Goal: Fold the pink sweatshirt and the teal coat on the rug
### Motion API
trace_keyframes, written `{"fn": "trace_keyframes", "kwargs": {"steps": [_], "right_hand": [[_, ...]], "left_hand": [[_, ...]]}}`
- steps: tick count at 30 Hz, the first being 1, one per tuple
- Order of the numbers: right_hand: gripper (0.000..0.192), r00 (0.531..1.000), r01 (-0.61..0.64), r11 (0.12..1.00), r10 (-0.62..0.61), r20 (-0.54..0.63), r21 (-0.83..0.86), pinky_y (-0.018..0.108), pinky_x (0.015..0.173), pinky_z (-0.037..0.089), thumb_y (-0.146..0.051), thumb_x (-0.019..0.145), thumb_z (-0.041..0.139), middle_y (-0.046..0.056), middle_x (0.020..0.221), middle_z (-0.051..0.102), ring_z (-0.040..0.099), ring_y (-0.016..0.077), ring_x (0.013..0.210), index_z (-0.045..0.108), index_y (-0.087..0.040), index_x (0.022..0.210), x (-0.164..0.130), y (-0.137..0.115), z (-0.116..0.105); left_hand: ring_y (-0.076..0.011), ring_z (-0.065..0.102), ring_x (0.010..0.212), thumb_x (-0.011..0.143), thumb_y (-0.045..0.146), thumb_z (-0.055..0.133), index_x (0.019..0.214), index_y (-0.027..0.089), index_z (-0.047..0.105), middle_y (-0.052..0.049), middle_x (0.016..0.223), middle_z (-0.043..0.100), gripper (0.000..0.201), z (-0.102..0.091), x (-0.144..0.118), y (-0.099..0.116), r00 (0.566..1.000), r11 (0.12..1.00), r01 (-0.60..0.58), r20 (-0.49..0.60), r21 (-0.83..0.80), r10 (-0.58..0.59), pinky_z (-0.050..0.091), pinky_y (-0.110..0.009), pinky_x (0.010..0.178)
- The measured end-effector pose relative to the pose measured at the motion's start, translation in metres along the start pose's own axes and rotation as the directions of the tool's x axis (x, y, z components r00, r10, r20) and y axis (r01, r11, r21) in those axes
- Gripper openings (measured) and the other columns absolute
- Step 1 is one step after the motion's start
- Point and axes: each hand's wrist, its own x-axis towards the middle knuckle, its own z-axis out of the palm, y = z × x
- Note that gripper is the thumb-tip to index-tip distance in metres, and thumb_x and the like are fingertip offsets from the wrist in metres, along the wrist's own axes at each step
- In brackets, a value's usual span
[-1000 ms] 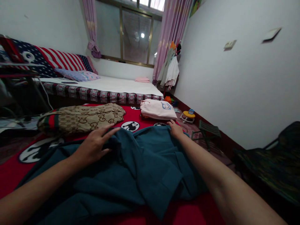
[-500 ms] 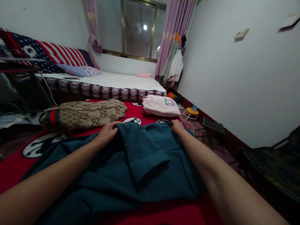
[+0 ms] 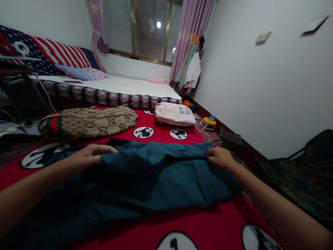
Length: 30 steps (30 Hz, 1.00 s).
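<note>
- Lying across the near half of the red blanket [image 3: 208, 222], spread flat with a fold running left to right: the teal garment [image 3: 161, 180].
- Resting on the garment's far left part, fingers curled down over the folded edge and pinching the cloth: the left hand [image 3: 90, 155].
- Gripping the garment's far right corner, fingers closed on the fabric just at its edge: the right hand [image 3: 220, 158].
- Stretching between the two hands, taut and roughly straight: the garment's far folded edge, with both forearms reaching in from the near side.
- Ending close to the garment's right side: the blanket's right edge, with a dark patterned chair [image 3: 299, 173] just past it.
- Showing bare red cloth with round black-and-white prints beyond the garment's far edge: a strip of open blanket.
- Lying beyond the garment to the far left, well apart from the left hand: a tan monogram bag [image 3: 91, 121] with a red and green stripe.
- Sitting beyond the garment toward the far right, apart from both hands: a folded pink shirt [image 3: 174, 114].
- Standing on the floor to the right of the pink shirt: a small green stool [image 3: 230, 137] and a yellow toy [image 3: 208, 122].
- Running farther back behind the bag and shirt: a bed [image 3: 117, 88] with a white sheet, then the window [image 3: 148, 31] and purple curtains [image 3: 188, 38].
</note>
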Motion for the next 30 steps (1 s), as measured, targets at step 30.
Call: {"fn": "trace_keyframes", "kwargs": {"steps": [30], "right_hand": [[0.039, 0.938, 0.176, 0.884, -0.017, -0.347, 0.432, 0.034, 0.097, 0.044, -0.041, 0.093, 0.043, 0.01, 0.116, 0.068, 0.061, 0.0219, 0.11, 0.068, -0.018, 0.112, 0.007, -0.056, 0.014]], "left_hand": [[-0.0299, 0.051, 0.126, 0.084, 0.052, 0.054, 0.139, 0.022, 0.051, -0.01, 0.142, 0.052, 0.062, 0.086, 0.068, 0.003, 0.92, 0.68, -0.368, 0.143, 0.634, 0.365, 0.041, -0.041, 0.104]]}}
